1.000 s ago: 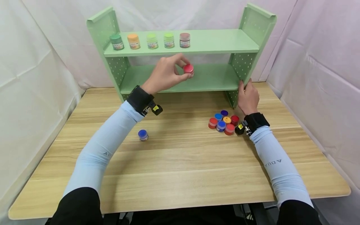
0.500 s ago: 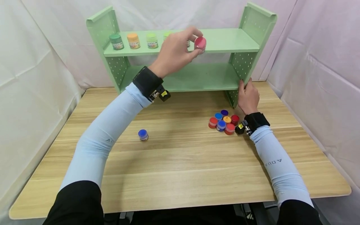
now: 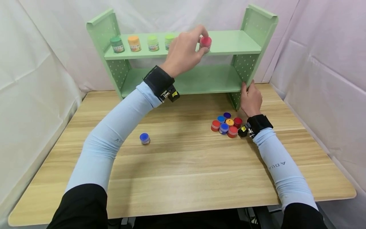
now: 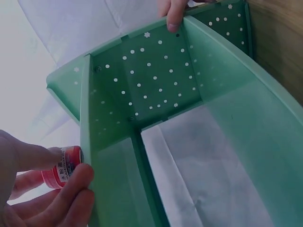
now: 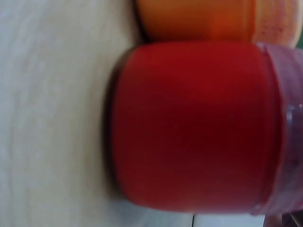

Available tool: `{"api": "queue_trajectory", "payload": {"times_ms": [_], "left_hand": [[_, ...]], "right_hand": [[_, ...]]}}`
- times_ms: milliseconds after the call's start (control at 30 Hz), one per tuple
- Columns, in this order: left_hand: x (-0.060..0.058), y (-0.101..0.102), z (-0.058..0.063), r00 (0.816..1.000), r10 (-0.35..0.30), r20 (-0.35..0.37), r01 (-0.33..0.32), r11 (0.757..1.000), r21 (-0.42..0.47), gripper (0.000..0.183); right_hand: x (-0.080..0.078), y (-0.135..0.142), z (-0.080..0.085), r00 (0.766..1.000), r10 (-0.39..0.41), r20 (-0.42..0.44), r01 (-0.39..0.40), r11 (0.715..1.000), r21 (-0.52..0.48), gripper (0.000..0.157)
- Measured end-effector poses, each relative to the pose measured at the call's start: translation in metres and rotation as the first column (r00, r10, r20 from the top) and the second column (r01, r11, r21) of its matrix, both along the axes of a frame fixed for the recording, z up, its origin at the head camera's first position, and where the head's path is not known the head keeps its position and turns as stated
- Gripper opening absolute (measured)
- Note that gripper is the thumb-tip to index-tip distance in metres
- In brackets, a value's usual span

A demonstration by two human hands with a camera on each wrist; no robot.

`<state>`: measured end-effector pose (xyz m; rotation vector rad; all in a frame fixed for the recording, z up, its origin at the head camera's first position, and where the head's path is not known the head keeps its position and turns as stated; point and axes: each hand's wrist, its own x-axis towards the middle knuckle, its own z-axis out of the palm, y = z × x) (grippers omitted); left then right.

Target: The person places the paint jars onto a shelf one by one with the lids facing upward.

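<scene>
Red-capped paint jar [image 3: 205, 43] is pinched between the thumb and fingers of my left hand [image 3: 185, 51], at the upper board [image 3: 233, 43] of the green shelf. In the left wrist view the jar [image 4: 66, 166] sits upright by the board's front edge; whether it touches the board, I cannot tell. A dark green jar [image 3: 117, 45], an orange jar [image 3: 134, 43] and two lime jars [image 3: 152, 43] stand in a row to the left. My left hand hides the brownish jar seen earlier. My right hand [image 3: 251, 101] grips the front edge of the right side panel [image 3: 253, 60].
Several red, blue and yellow-capped jars [image 3: 224, 128] cluster on the wooden table [image 3: 183, 178], just left of my right wrist. A lone blue jar [image 3: 145, 138] stands at left centre. One red jar [image 5: 189, 127] fills the right wrist view. The lower board [image 3: 208, 78] lies beneath the left hand.
My left hand has carried the red jar up and to the right, from before the lower board to the upper board. My right hand keeps its place on the panel.
</scene>
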<state>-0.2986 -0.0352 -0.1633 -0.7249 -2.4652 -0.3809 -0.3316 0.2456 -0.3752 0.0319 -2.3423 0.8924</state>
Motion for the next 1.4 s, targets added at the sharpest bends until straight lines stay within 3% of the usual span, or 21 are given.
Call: {"api": "queue_trajectory", "payload": {"times_ms": [500,833,1200,1400], "left_hand": [[-0.004,0.002,0.003,0.990,0.034,-0.135,-0.049,0.992,-0.115,0.030],[-0.014,0.009,0.006,0.987,0.082,-0.139,-0.105,0.980,-0.168,0.023],[-0.022,0.013,-0.001,0.981,0.104,-0.162,-0.129,0.980,-0.150,0.022],[-0.018,0.010,-0.003,0.980,0.088,-0.178,-0.109,0.987,-0.116,0.023]], "right_hand": [[-0.002,0.000,0.001,1.000,-0.007,-0.007,0.007,1.000,-0.004,0.052],[0.001,0.000,0.004,1.000,-0.016,-0.014,0.016,1.000,0.002,0.050],[-0.001,0.003,0.001,1.000,-0.015,-0.006,0.015,1.000,0.003,0.053],[0.000,0.002,0.001,1.000,-0.019,-0.022,0.019,1.000,0.005,0.050]]}}
